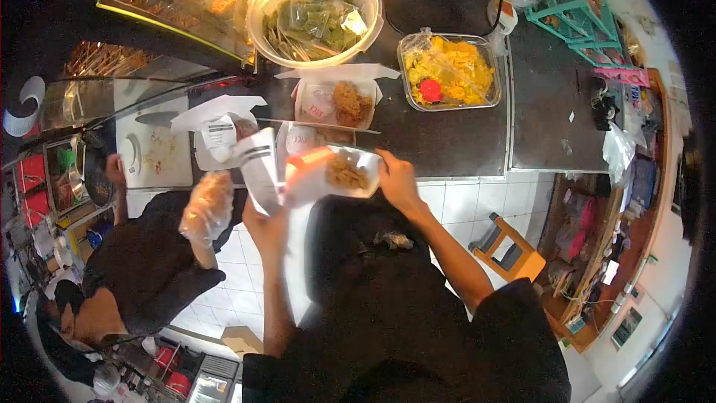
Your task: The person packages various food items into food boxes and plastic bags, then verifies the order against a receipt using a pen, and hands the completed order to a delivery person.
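Observation:
I hold an open paper food box (pixel 363 188) with a piece of fried chicken (pixel 347 173) in it, just off the counter's front edge. My right hand (pixel 400 185) is closed on the box's right side. My left hand (pixel 265 230) grips the white printed flap (pixel 257 168) at the left; motion blurs this side. Behind the box, another open box (pixel 374 83) holds fried chicken (pixel 350 103) and a paper-wrapped packet (pixel 319 103). A further wrapped packet (pixel 300 139) shows partly behind my box. To the left stands an open box (pixel 205 155) with a white wrapped packet (pixel 218 134).
A co-worker's plastic-gloved hand (pixel 207 207) is close at my left, near a cutting board (pixel 171 123) with a knife (pixel 153 117). A tub (pixel 257 19) of green packets and a yellow-filled tray (pixel 488 97) stand behind. An orange stool (pixel 522 261) is at right.

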Demonstrator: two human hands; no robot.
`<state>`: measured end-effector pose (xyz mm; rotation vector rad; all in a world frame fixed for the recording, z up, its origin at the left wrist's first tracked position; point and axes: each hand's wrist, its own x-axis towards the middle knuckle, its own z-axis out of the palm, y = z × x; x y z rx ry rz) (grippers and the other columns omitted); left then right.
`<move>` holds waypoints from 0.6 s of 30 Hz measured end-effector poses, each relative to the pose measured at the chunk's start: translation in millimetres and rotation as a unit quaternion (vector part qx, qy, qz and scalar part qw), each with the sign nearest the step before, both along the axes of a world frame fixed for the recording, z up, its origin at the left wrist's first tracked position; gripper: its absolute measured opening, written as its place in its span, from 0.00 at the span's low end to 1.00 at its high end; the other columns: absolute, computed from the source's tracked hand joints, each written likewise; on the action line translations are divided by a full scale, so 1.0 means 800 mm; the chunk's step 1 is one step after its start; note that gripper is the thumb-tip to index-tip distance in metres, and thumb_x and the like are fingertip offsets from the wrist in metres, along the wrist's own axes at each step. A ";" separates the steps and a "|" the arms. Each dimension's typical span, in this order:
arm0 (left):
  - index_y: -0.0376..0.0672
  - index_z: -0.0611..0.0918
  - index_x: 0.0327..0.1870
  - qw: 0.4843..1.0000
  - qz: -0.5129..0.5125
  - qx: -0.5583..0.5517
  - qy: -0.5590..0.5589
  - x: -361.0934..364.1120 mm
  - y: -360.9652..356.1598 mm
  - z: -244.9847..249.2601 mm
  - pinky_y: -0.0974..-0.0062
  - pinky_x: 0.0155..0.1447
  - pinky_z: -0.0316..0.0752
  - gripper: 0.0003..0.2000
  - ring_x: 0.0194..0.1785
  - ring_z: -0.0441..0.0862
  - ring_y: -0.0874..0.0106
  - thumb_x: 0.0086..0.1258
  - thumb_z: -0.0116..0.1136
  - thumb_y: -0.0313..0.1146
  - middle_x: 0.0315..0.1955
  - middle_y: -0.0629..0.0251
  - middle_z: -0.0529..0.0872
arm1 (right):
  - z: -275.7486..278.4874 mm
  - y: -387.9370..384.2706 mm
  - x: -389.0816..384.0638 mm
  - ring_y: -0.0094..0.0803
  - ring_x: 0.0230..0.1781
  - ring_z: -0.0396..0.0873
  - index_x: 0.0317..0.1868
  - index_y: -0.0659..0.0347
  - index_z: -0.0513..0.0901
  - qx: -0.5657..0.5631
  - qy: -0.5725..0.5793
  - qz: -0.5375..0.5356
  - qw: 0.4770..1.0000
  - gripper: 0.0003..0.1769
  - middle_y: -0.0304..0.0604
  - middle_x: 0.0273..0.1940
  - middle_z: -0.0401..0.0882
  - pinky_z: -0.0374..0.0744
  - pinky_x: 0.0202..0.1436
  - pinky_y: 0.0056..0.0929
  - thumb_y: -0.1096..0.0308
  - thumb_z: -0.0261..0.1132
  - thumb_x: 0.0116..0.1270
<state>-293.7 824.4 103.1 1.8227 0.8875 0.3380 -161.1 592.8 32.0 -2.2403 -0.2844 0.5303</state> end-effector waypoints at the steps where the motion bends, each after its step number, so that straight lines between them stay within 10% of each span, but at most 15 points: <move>1: 0.34 0.79 0.47 0.997 -0.039 -0.064 0.030 0.000 -0.014 0.024 0.77 0.39 0.77 0.18 0.35 0.82 0.74 0.54 0.68 0.21 0.38 0.59 0.86 | 0.010 -0.019 -0.005 0.55 0.33 0.82 0.51 0.66 0.79 0.020 0.011 -0.020 1.000 0.16 0.64 0.30 0.80 0.77 0.35 0.47 0.70 0.55 0.65; 3: 0.34 0.78 0.48 0.986 -0.056 -0.152 0.026 -0.006 -0.036 0.039 0.78 0.39 0.77 0.19 0.34 0.82 0.77 0.54 0.69 0.21 0.40 0.58 0.86 | 0.009 -0.065 -0.017 0.31 0.26 0.81 0.52 0.65 0.80 -0.008 0.046 -0.048 0.998 0.16 0.56 0.27 0.81 0.76 0.32 0.32 0.72 0.55 0.66; 8: 0.32 0.76 0.54 0.953 0.143 -0.263 -0.042 -0.019 -0.013 0.040 0.80 0.29 0.75 0.21 0.27 0.79 0.78 0.66 0.63 0.39 0.39 0.57 0.86 | -0.043 -0.172 -0.054 0.24 0.24 0.80 0.48 0.69 0.79 0.007 0.013 -0.152 0.988 0.14 0.43 0.26 0.81 0.77 0.25 0.24 0.67 0.53 0.74; 11: 0.35 0.67 0.62 0.916 0.185 -0.329 -0.133 -0.020 0.011 0.040 0.74 0.31 0.77 0.32 0.31 0.81 0.70 0.72 0.49 0.57 0.49 0.47 0.81 | -0.062 -0.196 -0.055 0.25 0.21 0.79 0.46 0.69 0.79 0.012 0.020 -0.220 0.975 0.12 0.44 0.28 0.82 0.77 0.25 0.25 0.68 0.54 0.73; 18: 0.37 0.64 0.65 0.765 0.080 -0.587 -0.252 0.023 -0.024 0.105 0.62 0.38 0.81 0.38 0.36 0.83 0.58 0.72 0.28 0.66 0.50 0.40 0.78 | -0.126 -0.180 -0.028 0.39 0.29 0.85 0.55 0.72 0.70 0.128 0.150 -0.332 0.923 0.17 0.53 0.36 0.81 0.85 0.30 0.32 0.69 0.55 0.72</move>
